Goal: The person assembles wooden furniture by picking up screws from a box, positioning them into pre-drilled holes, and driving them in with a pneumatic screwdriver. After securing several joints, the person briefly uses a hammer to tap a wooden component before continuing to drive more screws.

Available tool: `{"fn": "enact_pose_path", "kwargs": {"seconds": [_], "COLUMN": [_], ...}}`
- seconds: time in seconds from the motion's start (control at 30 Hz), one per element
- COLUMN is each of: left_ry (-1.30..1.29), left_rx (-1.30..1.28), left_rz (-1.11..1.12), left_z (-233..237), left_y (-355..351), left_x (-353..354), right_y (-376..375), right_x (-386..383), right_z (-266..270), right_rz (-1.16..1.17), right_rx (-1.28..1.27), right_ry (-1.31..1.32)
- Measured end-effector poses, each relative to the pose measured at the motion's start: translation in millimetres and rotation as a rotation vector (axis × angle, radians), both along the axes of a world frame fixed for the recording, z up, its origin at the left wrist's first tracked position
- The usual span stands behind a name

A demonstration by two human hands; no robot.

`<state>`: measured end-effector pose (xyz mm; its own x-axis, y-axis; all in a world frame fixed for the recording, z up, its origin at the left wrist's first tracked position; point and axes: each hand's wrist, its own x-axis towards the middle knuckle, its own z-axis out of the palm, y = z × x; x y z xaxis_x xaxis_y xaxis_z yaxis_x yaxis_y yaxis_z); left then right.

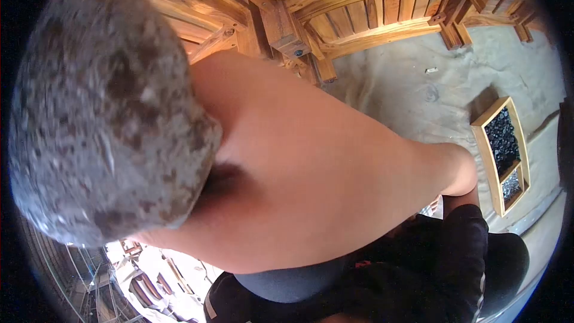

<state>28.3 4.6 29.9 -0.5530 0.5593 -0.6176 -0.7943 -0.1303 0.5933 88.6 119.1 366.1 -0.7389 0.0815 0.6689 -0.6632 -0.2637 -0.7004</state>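
A bare arm [311, 161] fills the middle of the view, very close to the camera. It comes out of a grey mottled sleeve [107, 113] at the left and reaches right to a bent elbow [463, 170]. Neither of my hands shows; the arm hides much of what lies behind it. Below, dark clothing [406, 275] covers the lower part of the view.
Wooden slatted furniture [371, 12] with curved rails stands along the top. A two-part wooden tray [484, 143] at the right, on a wrinkled grey sheet [412, 84], holds small dark pieces [502, 140] and shiny ones [511, 185].
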Motion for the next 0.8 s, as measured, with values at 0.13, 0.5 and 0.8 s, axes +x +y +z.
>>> {"fn": "enact_pose_path", "kwargs": {"seconds": [0.13,0.5,0.8], "left_ry": [-0.015,-0.037,-0.029], "left_rx": [-0.034,-0.050,-0.007], "left_rz": [0.023,-0.031,-0.044], "left_z": [-3,32,13], "left_y": [3,6,5], "left_x": [0,10,2], "right_y": [1,18,45], "right_x": [-1,10,3], "right_z": [-1,-5,-27], "right_rz": [-0.006,-0.059,0.103], "right_rx": [-0.004,-0.056,-0.051], "right_ry": [0.007,0.077,-0.248]}}
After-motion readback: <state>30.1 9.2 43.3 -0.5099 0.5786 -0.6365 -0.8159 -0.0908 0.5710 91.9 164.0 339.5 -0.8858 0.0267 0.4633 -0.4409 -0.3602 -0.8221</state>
